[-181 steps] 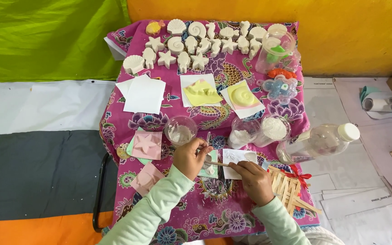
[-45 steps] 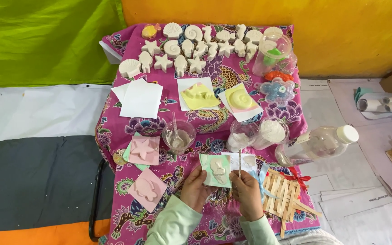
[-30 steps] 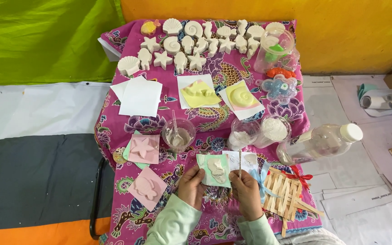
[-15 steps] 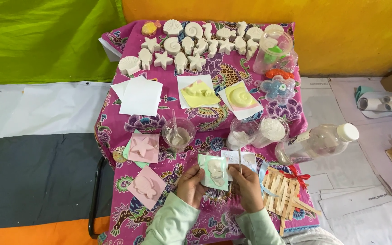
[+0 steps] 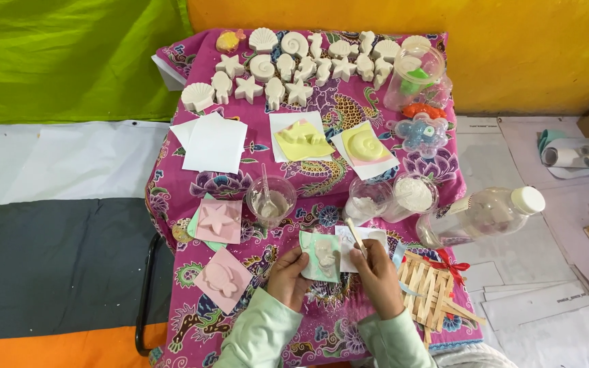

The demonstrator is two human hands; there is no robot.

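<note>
Head view: on the pink patterned cloth [image 5: 322,123] two rows of white plaster casts [image 5: 294,61] lie unmoulded at the far edge, two yellow moulds [image 5: 335,140] and two pink moulds [image 5: 219,249] sit filled, so most casting looks done and the green mould [image 5: 321,256] is the piece in hand. The left hand [image 5: 288,276] is closed narrowly on that mould's near-left edge, holding it just above the cloth at the near side. The right hand [image 5: 378,272] is curled tight around a thin wooden stick [image 5: 356,236], its tip upright beside the mould.
</note>
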